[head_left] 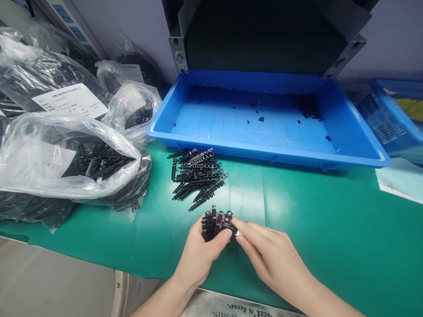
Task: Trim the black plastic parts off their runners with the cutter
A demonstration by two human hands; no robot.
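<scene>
Near the front edge of the green mat, my left hand (201, 255) is wrapped round a bunch of black plastic strips (211, 224), their ends pointing up. My right hand (271, 251) meets it from the right, thumb and index finger pinched at the bunch's right side, on a black piece with a ring-shaped end. Something small and white shows at those fingertips. Beyond the hands, a loose pile of black strips (198, 176) lies on the mat.
A blue tray (271, 156) with small black bits stands behind the pile, under a dark metal frame (257, 35). Open clear bags (69, 189) of black parts fill the left. At the right are a blue basket (390, 119) and pale paper (401, 178).
</scene>
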